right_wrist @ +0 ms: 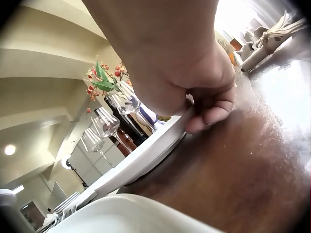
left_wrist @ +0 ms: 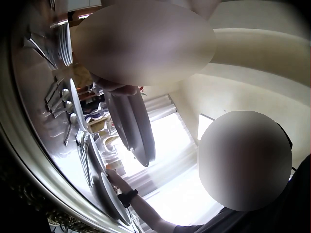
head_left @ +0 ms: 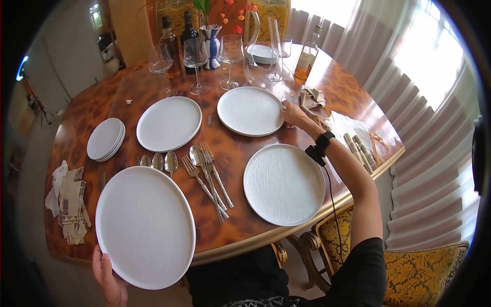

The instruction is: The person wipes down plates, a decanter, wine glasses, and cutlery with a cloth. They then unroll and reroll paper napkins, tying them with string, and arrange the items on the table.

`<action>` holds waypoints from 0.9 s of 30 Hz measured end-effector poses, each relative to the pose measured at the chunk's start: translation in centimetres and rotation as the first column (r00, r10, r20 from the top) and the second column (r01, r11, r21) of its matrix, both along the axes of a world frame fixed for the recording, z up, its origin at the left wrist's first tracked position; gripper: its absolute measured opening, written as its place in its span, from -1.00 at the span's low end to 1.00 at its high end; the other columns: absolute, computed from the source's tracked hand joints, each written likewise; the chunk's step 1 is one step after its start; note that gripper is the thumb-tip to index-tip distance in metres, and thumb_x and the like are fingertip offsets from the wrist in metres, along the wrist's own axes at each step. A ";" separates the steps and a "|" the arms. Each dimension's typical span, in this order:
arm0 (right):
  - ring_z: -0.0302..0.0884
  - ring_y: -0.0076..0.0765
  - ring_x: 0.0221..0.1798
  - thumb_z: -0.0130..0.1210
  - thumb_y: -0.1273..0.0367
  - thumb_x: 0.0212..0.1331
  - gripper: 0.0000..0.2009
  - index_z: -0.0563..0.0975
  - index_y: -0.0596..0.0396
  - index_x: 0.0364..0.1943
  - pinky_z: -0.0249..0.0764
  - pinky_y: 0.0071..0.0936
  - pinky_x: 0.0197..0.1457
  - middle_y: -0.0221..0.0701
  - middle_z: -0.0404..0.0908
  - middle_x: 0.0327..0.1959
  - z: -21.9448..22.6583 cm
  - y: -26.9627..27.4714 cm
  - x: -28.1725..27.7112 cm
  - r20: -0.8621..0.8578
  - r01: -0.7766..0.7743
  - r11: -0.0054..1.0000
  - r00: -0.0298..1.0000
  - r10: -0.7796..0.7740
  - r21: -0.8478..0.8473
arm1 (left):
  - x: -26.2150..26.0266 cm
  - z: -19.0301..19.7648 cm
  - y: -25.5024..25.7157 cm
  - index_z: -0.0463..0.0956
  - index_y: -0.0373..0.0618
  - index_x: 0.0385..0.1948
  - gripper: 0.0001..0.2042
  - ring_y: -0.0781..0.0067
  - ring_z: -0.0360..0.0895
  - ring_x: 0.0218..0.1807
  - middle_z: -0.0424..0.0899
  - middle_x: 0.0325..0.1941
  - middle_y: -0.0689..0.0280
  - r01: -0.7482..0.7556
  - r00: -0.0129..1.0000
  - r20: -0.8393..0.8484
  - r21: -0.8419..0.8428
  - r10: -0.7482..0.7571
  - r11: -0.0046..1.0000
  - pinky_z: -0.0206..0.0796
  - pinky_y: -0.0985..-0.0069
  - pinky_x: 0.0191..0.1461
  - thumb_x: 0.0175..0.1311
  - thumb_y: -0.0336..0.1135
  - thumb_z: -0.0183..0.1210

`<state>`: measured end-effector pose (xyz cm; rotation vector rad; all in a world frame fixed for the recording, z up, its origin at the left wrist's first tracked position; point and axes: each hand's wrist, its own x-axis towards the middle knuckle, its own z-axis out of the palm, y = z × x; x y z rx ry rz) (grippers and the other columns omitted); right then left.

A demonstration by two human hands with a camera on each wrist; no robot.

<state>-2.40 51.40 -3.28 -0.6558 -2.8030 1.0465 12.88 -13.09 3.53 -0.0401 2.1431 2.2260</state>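
The left hand (head_left: pixel 108 276) holds a large white plate (head_left: pixel 146 227) tilted up at the table's front left; in the left wrist view the held plates (left_wrist: pixel 131 121) look like more than one, stacked. At the back centre, the right hand (head_left: pixel 296 115) has its fingers at the right rim of another white plate (head_left: pixel 250 111). The right wrist view shows the right hand (right_wrist: pixel 194 87) with curled fingers at the edge of that plate (right_wrist: pixel 146 155), which lies on the table. Whether the fingers pinch the rim is partly hidden by the hand.
A round plate (head_left: pixel 284 184) lies at the front right, another plate (head_left: pixel 169 124) at the back left. Forks and spoons (head_left: pixel 207 176) lie between. Small stacked plates (head_left: pixel 106 139), glasses (head_left: pixel 231 53), bottles (head_left: pixel 307 53), a vase (head_left: pixel 211 46), cloth (head_left: pixel 312 97) and paper pieces (head_left: pixel 73 204) stand or lie around.
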 end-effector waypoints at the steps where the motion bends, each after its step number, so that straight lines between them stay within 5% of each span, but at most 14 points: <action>1: 0.57 -0.30 -0.65 -0.14 0.34 0.27 -0.59 0.36 0.30 0.15 0.52 -0.37 -0.61 -0.20 0.58 -0.57 0.4 0.0 0.0 0.052 0.015 1.000 0.999 -0.015 0.012 | 0.0 0.1 0.1 0.24 -0.33 0.26 -0.59 0.43 0.46 0.13 0.51 0.12 0.19 0.007 1.000 0.006 -0.005 -0.007 1.000 0.30 0.47 0.20 0.52 -0.25 -0.12; 2: 0.57 -0.30 -0.65 -0.14 0.34 0.27 -0.59 0.36 0.30 0.15 0.52 -0.37 -0.61 -0.20 0.58 -0.57 0.3 0.9 -0.2 0.046 0.014 1.000 0.999 -0.015 0.013 | -0.2 0.2 0.1 0.24 -0.33 0.25 -0.59 0.43 0.46 0.12 0.51 0.12 0.19 0.012 1.000 0.009 -0.009 -0.012 1.000 0.30 0.47 0.19 0.51 -0.25 -0.12; 4: 0.61 -0.32 -0.60 -0.05 0.19 0.28 -0.53 0.41 0.28 0.14 0.56 -0.34 -0.50 -0.19 0.63 -0.51 0.3 3.3 -0.9 0.099 -0.158 0.878 0.987 0.127 0.452 | -0.4 0.2 -0.2 0.24 -0.33 0.25 -0.59 0.43 0.46 0.12 0.50 0.12 0.18 0.038 0.999 -0.012 0.006 -0.038 0.999 0.30 0.47 0.19 0.51 -0.24 -0.11; 5: 0.66 -0.32 -0.47 0.01 0.04 0.26 -0.43 0.44 0.27 0.13 0.57 -0.35 -0.37 -0.17 0.68 -0.40 2.6 2.6 -0.4 0.116 -0.075 0.951 0.992 0.042 0.300 | -0.5 0.2 -0.3 0.24 -0.32 0.25 -0.58 0.43 0.47 0.12 0.50 0.12 0.18 0.067 0.997 -0.026 0.017 -0.066 0.998 0.31 0.46 0.18 0.51 -0.23 -0.11; 8: 0.65 0.03 -0.03 0.14 -0.11 0.11 -0.22 0.37 0.38 0.17 0.60 -0.27 -0.11 0.12 0.59 -0.05 5.0 5.1 -3.3 -0.183 0.073 0.936 0.983 -0.009 0.344 | -1.0 0.3 -0.6 0.23 -0.33 0.25 -0.57 0.42 0.46 0.13 0.50 0.13 0.17 0.026 0.997 -0.078 -0.006 -0.026 1.000 0.32 0.44 0.20 0.50 -0.23 -0.10; 10: 0.53 0.06 0.17 0.19 -0.22 0.01 0.00 0.21 0.48 0.24 0.66 -0.23 -0.13 0.24 0.50 0.03 8.4 4.1 -4.5 -0.146 0.122 0.983 0.984 -0.102 0.135 | -1.3 0.6 -0.4 0.23 -0.34 0.25 -0.57 0.41 0.46 0.14 0.49 0.14 0.16 0.015 0.996 -0.092 0.006 -0.014 1.000 0.31 0.43 0.21 0.50 -0.23 -0.10; 14: 0.57 0.09 0.07 0.20 -0.32 -0.09 0.15 0.05 0.37 0.36 0.71 -0.21 -0.21 0.24 0.40 0.14 8.5 2.9 -7.9 -0.197 0.215 0.976 0.959 -0.205 0.032 | -2.1 0.3 -1.2 0.21 -0.36 0.26 -0.56 0.38 0.46 0.16 0.47 0.17 0.14 -0.006 0.993 -0.121 0.034 0.011 0.999 0.31 0.41 0.23 0.49 -0.24 -0.09; 18: 0.68 -0.07 -0.17 0.18 -0.30 -0.06 0.04 0.22 0.44 0.22 0.61 -0.41 -0.49 0.10 0.61 -0.15 5.7 3.5 -11.6 -0.248 0.327 0.915 0.931 -0.269 0.236 | -2.3 0.6 -1.7 0.20 -0.36 0.28 -0.55 0.37 0.46 0.16 0.47 0.18 0.14 -0.025 0.987 -0.158 0.044 0.032 0.999 0.31 0.41 0.23 0.49 -0.25 -0.09; 21: 0.66 0.01 -0.12 0.21 -0.19 0.00 -0.15 0.36 0.38 0.07 0.58 -0.26 -0.23 0.09 0.63 -0.18 4.9 3.2 -12.4 -0.364 0.409 0.883 0.878 -0.312 0.229 | -2.3 0.9 -2.6 0.20 -0.36 0.28 -0.56 0.37 0.46 0.16 0.47 0.19 0.13 -0.027 0.989 -0.145 0.023 0.030 0.999 0.31 0.40 0.23 0.49 -0.26 -0.10; 23: 0.62 0.14 -0.05 0.24 -0.09 0.01 -0.27 0.41 0.35 0.01 0.48 -0.17 0.08 0.09 0.63 -0.15 5.1 3.5 -12.2 -0.413 0.439 0.874 0.849 -0.329 0.206 | -2.3 1.2 -3.4 0.28 -0.13 0.33 -0.53 0.29 0.34 0.31 0.43 0.30 0.23 -0.020 1.000 0.009 -0.018 0.020 1.000 0.13 0.16 0.38 0.49 -0.13 -0.03; 27: 0.65 0.07 -0.10 0.21 -0.05 0.05 -0.31 0.40 0.31 0.04 0.51 -0.24 0.02 0.03 0.65 -0.21 3.7 5.8 -12.7 -0.494 0.376 0.908 0.834 -0.246 0.182 | -2.4 1.3 -2.4 0.26 -0.32 0.28 -0.56 0.29 0.44 0.17 0.46 0.21 0.11 -0.083 0.996 -0.035 -0.010 0.082 0.997 0.31 0.40 0.20 0.52 -0.19 -0.08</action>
